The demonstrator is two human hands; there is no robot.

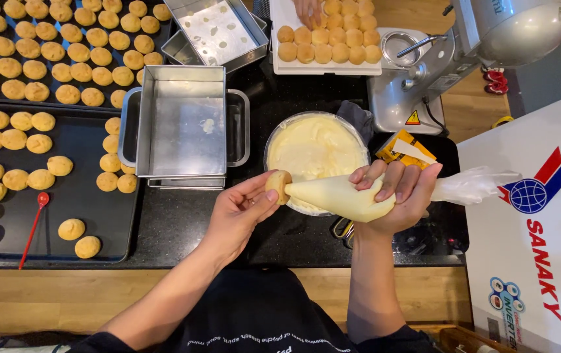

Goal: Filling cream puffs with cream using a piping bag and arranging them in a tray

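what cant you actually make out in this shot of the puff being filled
- Piping bag tip: head view, buried in the puff held by the left hand.
- Bag's middle: covered by the right hand.
- Cream bowl near rim: behind the bag.
- Another person's hand at the white tray: cut by the top edge.
- Mixer: cropped at top.

Both bare forearms rise from the bottom of the frame toward its centre. The left hand is palm up, fingers and thumb pinched together. The right hand, centre right, is closed in a fist, knuckles upward, fingers curled tight.
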